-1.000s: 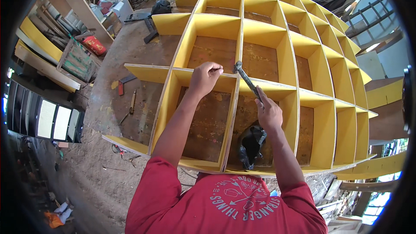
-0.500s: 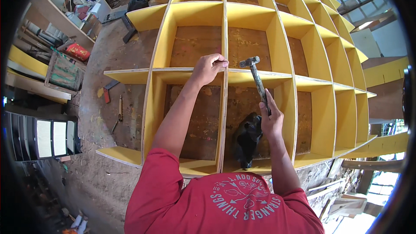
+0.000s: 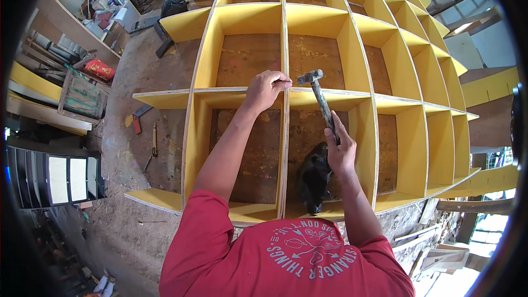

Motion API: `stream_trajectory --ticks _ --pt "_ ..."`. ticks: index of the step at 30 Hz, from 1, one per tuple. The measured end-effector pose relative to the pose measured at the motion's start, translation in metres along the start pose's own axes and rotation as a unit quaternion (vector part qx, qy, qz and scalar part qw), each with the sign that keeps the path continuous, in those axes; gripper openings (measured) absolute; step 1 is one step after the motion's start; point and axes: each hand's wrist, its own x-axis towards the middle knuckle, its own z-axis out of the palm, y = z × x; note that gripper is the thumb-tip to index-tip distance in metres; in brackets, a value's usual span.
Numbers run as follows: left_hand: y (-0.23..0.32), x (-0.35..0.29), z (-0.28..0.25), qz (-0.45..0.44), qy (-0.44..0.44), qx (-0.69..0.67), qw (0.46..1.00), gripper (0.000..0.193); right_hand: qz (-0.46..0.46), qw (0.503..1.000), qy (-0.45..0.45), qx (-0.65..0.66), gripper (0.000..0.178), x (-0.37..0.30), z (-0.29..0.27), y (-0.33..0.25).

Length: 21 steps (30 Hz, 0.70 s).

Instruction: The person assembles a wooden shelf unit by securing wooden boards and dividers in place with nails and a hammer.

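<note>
My left hand (image 3: pixel 263 91) is closed in a pinch at a crossing of the yellow plywood grid (image 3: pixel 324 94). What its fingertips hold is too small to make out. My right hand (image 3: pixel 341 147) grips the handle of a worn hammer (image 3: pixel 323 102). The hammer's metal head is raised close to the left fingertips, just to their right, with a small gap between. Below the hammer, a black plastic bag (image 3: pixel 313 179) lies inside the near compartment, partly hidden by my right hand.
Left of the grid, a red-handled square (image 3: pixel 137 124) and a thin yellow tool (image 3: pixel 154 140) lie on the brown board. A green-stained wooden stool (image 3: pixel 82 97) stands farther left. Loose boards (image 3: pixel 440 258) lie at the lower right. Upright grid panels surround both arms.
The hammer has moved slightly left, its head now nearer my left fingertips. My left hand stays pinched at the same crossing.
</note>
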Motion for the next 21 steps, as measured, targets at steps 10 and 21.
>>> stream_trajectory --ticks 10,21 --pt "0.002 -0.001 0.006 0.044 0.048 -0.01 0.998 0.012 -0.039 0.998 0.044 0.01 0.047 0.006 0.005 -0.016" --pt "0.006 -0.001 0.004 0.059 0.033 0.031 0.997 0.011 -0.051 0.998 0.027 -0.016 0.049 0.007 0.012 -0.007"
